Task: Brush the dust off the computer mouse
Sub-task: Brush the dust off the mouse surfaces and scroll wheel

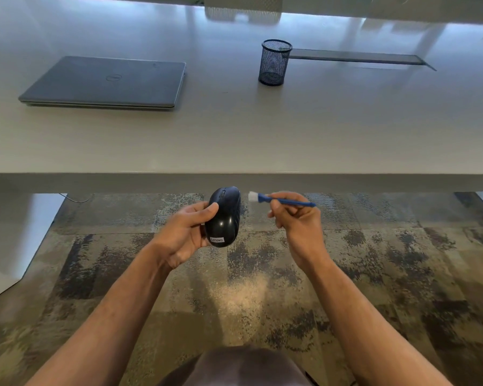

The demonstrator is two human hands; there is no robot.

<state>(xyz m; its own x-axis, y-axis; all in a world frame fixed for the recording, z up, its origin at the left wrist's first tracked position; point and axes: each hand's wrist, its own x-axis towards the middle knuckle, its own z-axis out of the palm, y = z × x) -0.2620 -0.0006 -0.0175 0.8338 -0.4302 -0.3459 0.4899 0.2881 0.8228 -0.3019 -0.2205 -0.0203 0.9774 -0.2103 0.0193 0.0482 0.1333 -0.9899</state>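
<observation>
Below the desk edge, over the carpet: both hands work in the air.
Left hand (185, 232): wraps the black computer mouse (224, 216) from its left side, top shell turned up, probably so dust falls to the floor.
Mouse axis: long axis runs away from the person, wheel end toward the desk (234, 140), labelled end nearest.
Right hand (296, 218): pinches the blue brush (279, 199) like a pen, white bristles pointing left, just beside the mouse, not touching.

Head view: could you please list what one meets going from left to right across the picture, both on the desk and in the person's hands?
On the desk: closed laptop → mesh pen cup. Below the desk edge: left hand → black mouse → brush bristles → right hand holding the blue brush handle.
</observation>
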